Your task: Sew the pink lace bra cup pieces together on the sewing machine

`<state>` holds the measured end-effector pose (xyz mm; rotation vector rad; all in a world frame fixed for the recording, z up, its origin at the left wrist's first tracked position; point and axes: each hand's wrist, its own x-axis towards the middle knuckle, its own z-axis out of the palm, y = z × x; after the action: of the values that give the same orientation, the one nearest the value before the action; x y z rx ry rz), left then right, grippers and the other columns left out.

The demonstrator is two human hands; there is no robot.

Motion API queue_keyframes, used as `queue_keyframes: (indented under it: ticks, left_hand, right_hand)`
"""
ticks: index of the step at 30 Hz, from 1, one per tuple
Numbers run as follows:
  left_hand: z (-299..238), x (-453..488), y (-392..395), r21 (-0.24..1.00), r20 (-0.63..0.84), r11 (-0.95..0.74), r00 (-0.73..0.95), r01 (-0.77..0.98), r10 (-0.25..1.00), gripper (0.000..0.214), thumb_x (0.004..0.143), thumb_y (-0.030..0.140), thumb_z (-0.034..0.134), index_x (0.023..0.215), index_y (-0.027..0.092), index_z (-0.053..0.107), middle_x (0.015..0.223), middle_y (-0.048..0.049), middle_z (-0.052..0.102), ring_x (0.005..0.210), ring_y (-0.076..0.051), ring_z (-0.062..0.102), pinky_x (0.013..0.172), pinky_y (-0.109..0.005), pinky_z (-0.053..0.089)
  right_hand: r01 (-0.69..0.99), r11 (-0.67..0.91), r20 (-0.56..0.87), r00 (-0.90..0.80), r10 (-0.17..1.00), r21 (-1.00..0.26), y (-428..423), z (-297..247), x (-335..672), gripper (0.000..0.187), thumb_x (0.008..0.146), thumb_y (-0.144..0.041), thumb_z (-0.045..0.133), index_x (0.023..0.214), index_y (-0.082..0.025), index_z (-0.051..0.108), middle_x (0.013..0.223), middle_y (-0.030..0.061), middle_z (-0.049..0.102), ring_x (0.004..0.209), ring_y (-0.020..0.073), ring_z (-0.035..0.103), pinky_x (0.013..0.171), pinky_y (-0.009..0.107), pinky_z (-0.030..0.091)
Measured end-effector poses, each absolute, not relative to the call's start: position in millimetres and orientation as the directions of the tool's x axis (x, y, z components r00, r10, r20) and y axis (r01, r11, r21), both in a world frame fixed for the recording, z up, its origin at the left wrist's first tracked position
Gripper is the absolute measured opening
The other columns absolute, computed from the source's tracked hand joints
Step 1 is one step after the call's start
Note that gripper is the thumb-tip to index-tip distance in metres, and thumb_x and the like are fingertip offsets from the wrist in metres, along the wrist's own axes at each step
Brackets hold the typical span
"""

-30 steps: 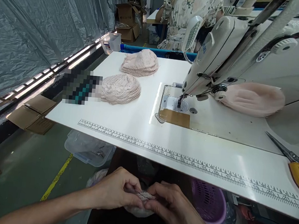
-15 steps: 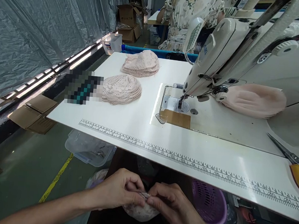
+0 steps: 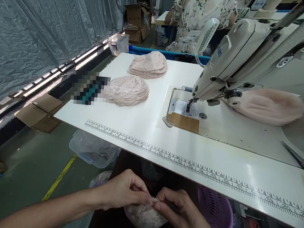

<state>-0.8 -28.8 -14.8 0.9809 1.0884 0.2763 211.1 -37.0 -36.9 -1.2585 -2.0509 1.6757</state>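
Below the table's front edge, my left hand (image 3: 126, 192) and my right hand (image 3: 177, 210) are closed close together, fingertips pinching the upper edge of a pale lace fabric piece (image 3: 145, 218). The rounded body of the lace hangs beneath my fingers; part of its edge is hidden by them. On the white table (image 3: 129, 126) lie two stacks of similar pieces: a lace-patterned stack (image 3: 129, 90) nearer me and a pale pink stack (image 3: 149, 64) behind it. A sewing machine (image 3: 223, 60) stands to the right, its presser foot (image 3: 189, 106) over the metal plate, with no fabric under it.
Smooth pink cup-shaped pieces (image 3: 271, 106) lie under the machine arm. Scissors (image 3: 301, 160) rest at the right. Below the table are a purple basket (image 3: 216, 212) and a clear plastic bin (image 3: 92, 149). Another person in a floral top (image 3: 198, 15) is beyond the table.
The view has shifted slightly, so the table and machine appear farther right. My hands still pinch the lace edge, fingertips slightly shifted; more of the lace shows below them.
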Motion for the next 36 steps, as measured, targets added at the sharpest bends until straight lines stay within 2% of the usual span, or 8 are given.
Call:
queue_keyframes:
  ticks: [3, 5, 8, 12, 15, 20, 27, 36]
  left_hand:
    - [-12.7, -4.1, -28.0, 0.807, -0.574, 0.544, 0.525, 0.230, 0.629, 0.048, 0.079, 0.055, 0.062, 0.069, 0.009, 0.070, 0.051, 0.0055, 0.039, 0.051, -0.006, 0.030, 0.047, -0.019, 0.023]
    - [-12.6, -6.3, -28.3, 0.792, -0.586, 0.566, 0.541, 0.228, 0.603, 0.044, 0.076, 0.054, 0.065, 0.077, 0.010, 0.070, 0.055, 0.0041, 0.046, 0.053, -0.007, 0.036, 0.050, -0.018, 0.028]
    - [-13.6, -6.7, -29.5, 0.755, -0.631, 0.601, 0.539, 0.262, 0.558, 0.040, 0.063, 0.041, 0.080, 0.090, 0.013, 0.069, 0.064, 0.0017, 0.059, 0.057, -0.010, 0.050, 0.057, -0.019, 0.039]
    - [-12.5, -0.1, -30.0, 0.778, -0.628, 0.479, 0.473, 0.406, 0.619, 0.040, 0.061, 0.032, 0.080, 0.095, 0.014, 0.069, 0.055, 0.0052, 0.055, 0.052, -0.009, 0.047, 0.051, -0.016, 0.034]
    - [-10.4, 5.8, -29.9, 0.777, -0.626, 0.459, 0.452, 0.430, 0.636, 0.034, 0.065, 0.035, 0.077, 0.092, 0.014, 0.073, 0.055, 0.0039, 0.056, 0.053, -0.009, 0.046, 0.049, -0.016, 0.032]
    - [-10.4, 8.9, -30.4, 0.756, -0.654, 0.528, 0.423, 0.387, 0.626, 0.028, 0.067, 0.037, 0.073, 0.080, 0.012, 0.076, 0.057, -0.0003, 0.061, 0.052, -0.010, 0.047, 0.050, -0.019, 0.035]
    - [-9.7, 9.9, -27.2, 0.700, -0.702, 0.660, 0.438, 0.274, 0.562, 0.024, 0.059, 0.033, 0.079, 0.071, 0.013, 0.076, 0.054, 0.0021, 0.059, 0.051, -0.008, 0.046, 0.051, -0.018, 0.036]
    - [-7.5, 11.5, -22.9, 0.636, -0.733, 0.733, 0.487, 0.242, 0.474, 0.022, 0.058, 0.026, 0.081, 0.077, 0.014, 0.076, 0.062, 0.0014, 0.066, 0.055, -0.008, 0.053, 0.058, -0.019, 0.042]
  right_hand:
    - [0.462, -0.029, -0.343, -0.613, 0.711, -0.886, -36.5, -37.2, 211.4, 0.040, 0.091, -0.053, 0.046, 0.073, -0.021, 0.061, 0.067, -0.0008, 0.058, 0.070, 0.0155, 0.052, 0.062, 0.024, 0.037]
    - [0.451, -0.033, -0.338, -0.618, 0.710, -0.892, -35.9, -37.3, 211.1, 0.040, 0.092, -0.053, 0.045, 0.074, -0.021, 0.062, 0.067, -0.0009, 0.059, 0.069, 0.0151, 0.052, 0.063, 0.024, 0.037]
    - [0.464, -0.017, -0.335, -0.614, 0.715, -0.886, -35.9, -38.4, 210.6, 0.040, 0.092, -0.053, 0.045, 0.076, -0.021, 0.063, 0.069, -0.0007, 0.061, 0.071, 0.0154, 0.052, 0.066, 0.025, 0.038]
    - [0.449, -0.014, -0.326, -0.626, 0.709, -0.893, -37.6, -42.1, 211.1, 0.043, 0.093, -0.054, 0.043, 0.075, -0.020, 0.063, 0.067, -0.0005, 0.058, 0.069, 0.0148, 0.052, 0.061, 0.023, 0.037]
    - [0.430, -0.014, -0.313, -0.633, 0.708, -0.903, -38.4, -43.3, 211.5, 0.044, 0.093, -0.054, 0.042, 0.073, -0.019, 0.061, 0.064, -0.0009, 0.055, 0.065, 0.0136, 0.050, 0.057, 0.022, 0.035]
    - [0.438, -0.017, -0.318, -0.626, 0.712, -0.899, -37.4, -39.4, 210.5, 0.040, 0.093, -0.049, 0.044, 0.072, -0.019, 0.059, 0.060, -0.0022, 0.051, 0.059, 0.0120, 0.047, 0.054, 0.022, 0.033]
    - [0.510, 0.047, -0.326, -0.614, 0.719, -0.859, -37.0, -32.7, 214.7, 0.039, 0.092, -0.051, 0.045, 0.072, -0.020, 0.058, 0.067, -0.0011, 0.058, 0.068, 0.0145, 0.052, 0.063, 0.024, 0.037]
    - [0.356, -0.051, -0.282, -0.635, 0.719, -0.933, -34.5, -37.4, 219.8, 0.043, 0.089, -0.054, 0.049, 0.068, -0.018, 0.059, 0.060, -0.0027, 0.048, 0.059, 0.0118, 0.043, 0.054, 0.022, 0.032]
